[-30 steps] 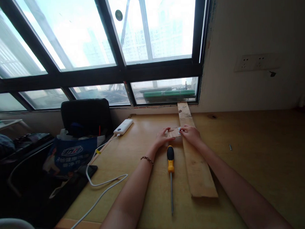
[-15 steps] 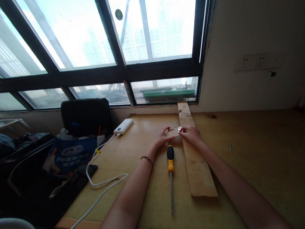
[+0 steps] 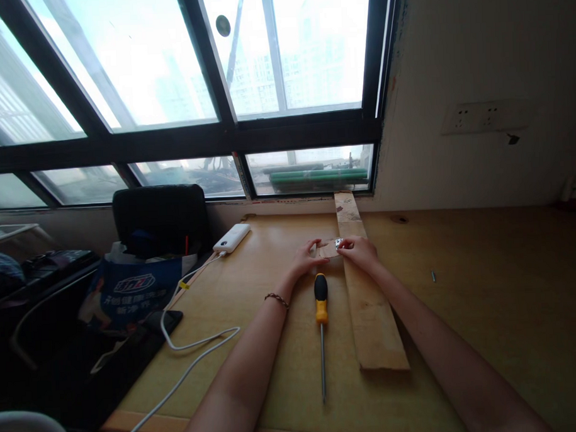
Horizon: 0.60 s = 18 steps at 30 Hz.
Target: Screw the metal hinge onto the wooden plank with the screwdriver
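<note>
My left hand (image 3: 308, 258) is closed on the left end of a small wooden block (image 3: 327, 248), thumb in front and fingers behind. With thumb and fingertips, my right hand (image 3: 359, 251) pinches a small silvery metal bracket (image 3: 339, 244) with holes against the block's right end. A long wooden board (image 3: 374, 320) lies on the table under my right hand and reaches toward the window. Between my forearms lies a screwdriver (image 3: 321, 306) with a black and yellow handle, its tip toward me. A small screw (image 3: 433, 276) rests on the table to the right.
On the wooden table (image 3: 485, 335), a white power bank (image 3: 232, 238) lies at the left edge with a white cable (image 3: 198, 346) running from it. Beyond that edge stand a black chair (image 3: 160, 217) and a blue bag (image 3: 130, 291). A window and wall sockets (image 3: 476, 117) are behind.
Both hands keep the same hold on the block and the bracket. The whole view has shifted very slightly; nothing on the table has visibly moved.
</note>
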{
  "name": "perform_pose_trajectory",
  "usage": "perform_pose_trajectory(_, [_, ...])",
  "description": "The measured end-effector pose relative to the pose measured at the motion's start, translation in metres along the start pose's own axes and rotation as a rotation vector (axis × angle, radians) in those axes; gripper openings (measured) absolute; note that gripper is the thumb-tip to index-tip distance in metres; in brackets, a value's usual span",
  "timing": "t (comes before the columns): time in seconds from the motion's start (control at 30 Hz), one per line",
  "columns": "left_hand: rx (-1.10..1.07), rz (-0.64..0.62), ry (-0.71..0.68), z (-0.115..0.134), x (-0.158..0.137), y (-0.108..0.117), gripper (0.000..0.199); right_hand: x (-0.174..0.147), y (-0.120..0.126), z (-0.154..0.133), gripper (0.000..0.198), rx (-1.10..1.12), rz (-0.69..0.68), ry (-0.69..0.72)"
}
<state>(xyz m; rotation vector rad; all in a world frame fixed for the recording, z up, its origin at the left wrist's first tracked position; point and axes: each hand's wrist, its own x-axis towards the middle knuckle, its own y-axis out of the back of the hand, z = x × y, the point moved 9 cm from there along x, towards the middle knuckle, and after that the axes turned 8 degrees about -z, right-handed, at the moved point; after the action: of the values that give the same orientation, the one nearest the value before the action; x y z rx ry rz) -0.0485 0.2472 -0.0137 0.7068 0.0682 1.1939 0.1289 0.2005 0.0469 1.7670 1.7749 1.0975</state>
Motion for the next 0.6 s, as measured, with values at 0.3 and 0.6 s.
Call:
perform_pose_trajectory(0.3, [0.038, -0.026, 0.015, -0.001, 0.000, -0.001, 0.073, -0.044, 0.092, 0.057, 0.025, 0.122, 0.309, -0.079])
perform_pose_trajectory(0.6, [0.077, -0.027, 0.017, -0.001, 0.002, -0.001, 0.074, -0.098, 0.111, 0.210, 0.026, -0.464, -0.015, -0.647])
